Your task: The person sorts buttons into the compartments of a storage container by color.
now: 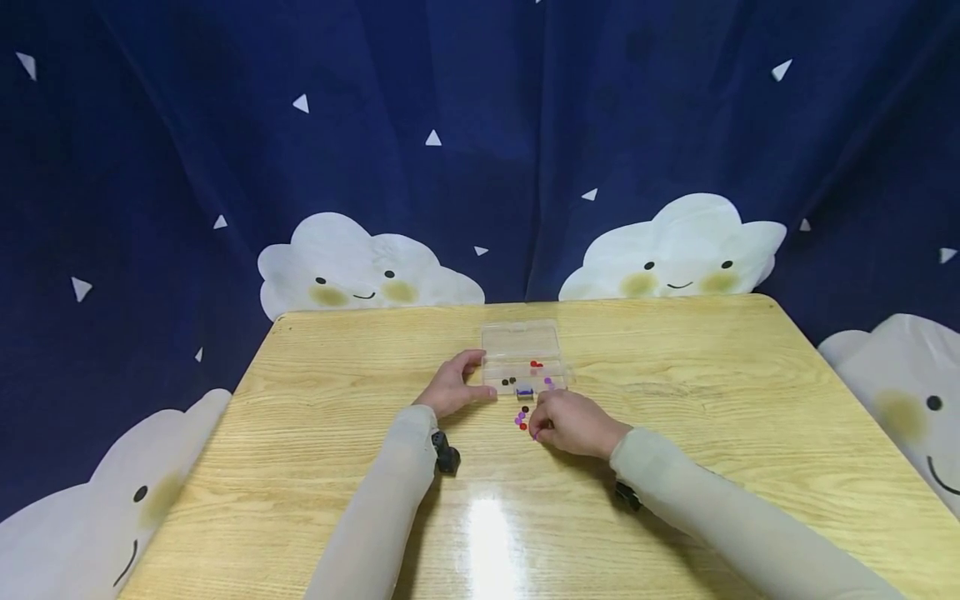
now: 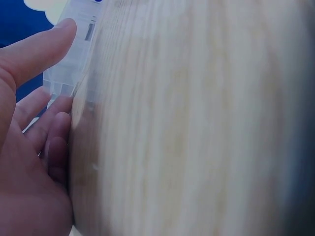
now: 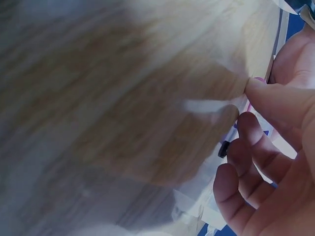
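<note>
A clear plastic box (image 1: 521, 337) with its lid raised stands toward the back of the table. My left hand (image 1: 453, 385) rests at its left side, thumb and fingers spread, touching its edge; the left wrist view shows these fingers (image 2: 61, 103) against a clear corner. My right hand (image 1: 573, 423) pinches a small purple bead (image 1: 536, 436) between thumb and fingertips just in front of the box. Beside those fingertips lie loose beads: a black one (image 1: 525, 409), purple ones (image 1: 518, 421) and a red one (image 1: 523, 427).
Inside the box sit red beads (image 1: 534, 364), dark beads (image 1: 506, 382) and a purple bead (image 1: 548, 381). A small clear piece with a blue mark (image 1: 525, 393) is at the box's front. Behind the wooden table (image 1: 360, 350) hangs a dark blue curtain (image 1: 480, 100).
</note>
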A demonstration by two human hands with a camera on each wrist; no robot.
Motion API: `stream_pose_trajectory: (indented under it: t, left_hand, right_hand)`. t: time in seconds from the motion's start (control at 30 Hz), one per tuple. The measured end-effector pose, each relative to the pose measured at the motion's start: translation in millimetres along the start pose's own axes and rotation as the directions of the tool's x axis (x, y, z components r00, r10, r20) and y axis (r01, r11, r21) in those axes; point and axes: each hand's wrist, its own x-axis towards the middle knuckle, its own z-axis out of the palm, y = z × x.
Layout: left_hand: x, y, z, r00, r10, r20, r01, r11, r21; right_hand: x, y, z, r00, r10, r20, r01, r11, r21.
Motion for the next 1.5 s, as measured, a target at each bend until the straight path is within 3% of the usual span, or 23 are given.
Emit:
stream_pose_trajectory:
  t: [0.47, 0.67, 1.03, 1.5]
  left_hand:
    - [-1.8, 1.2, -0.3, 1.000, 0.004, -0.009, -0.004, 1.000, 0.005]
    - [-4.3, 3.3, -0.4, 1.000, 0.000, -0.001, 0.000, 1.000, -0.003]
    - [-4.0, 4.2, -1.1, 1.000, -0.008, -0.008, 0.008, 1.000, 0.014]
    - [-2.6, 0.5, 0.7, 1.000, -0.009, -0.007, 0.009, 1.000, 0.009]
  right_hand:
    - [1.0, 7.6, 1.5, 1.000, -0.020, -0.007, 0.020, 0.999, 0.038]
    - [3.1, 9.0, -1.0, 1.000, 0.006, -0.010, -0.006, 0.998, 0.061]
    - [5.8, 10.3, -14.5, 0.994, -0.003, -0.112, 0.012, 0.997, 0.075]
    - [4.9, 19.3, -27.6, 0.985, 0.127, -0.117, -0.113, 0.986, 0.121]
